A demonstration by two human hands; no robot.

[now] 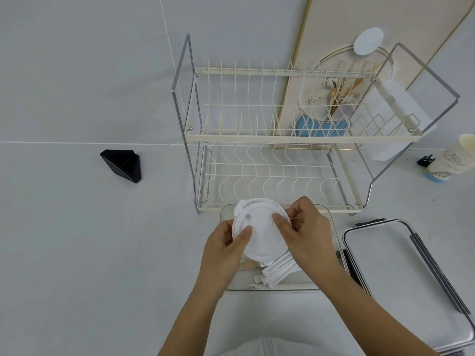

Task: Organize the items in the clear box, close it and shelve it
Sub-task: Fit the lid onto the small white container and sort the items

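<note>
Both hands hold a stack of white round cup lids [259, 229] above the clear box [331, 219], which stands open on the white surface in front of the rack. My left hand [226, 250] grips the stack's left edge, thumb on top. My right hand [305, 232] pinches its right edge and also seems to hold a thin wooden stick. Inside the box lie white wrapped packets [277, 272] and a small wooden piece [248, 265]. The box's lid [401, 276], clear with dark clips, lies flat to the right.
A two-tier cream wire dish rack [282, 137] with chrome frame stands just behind the box. A black triangular object [123, 165] lies at left. A paper cup [460, 160] and a small black clip [425, 160] sit at right. A decorated board leans behind the rack.
</note>
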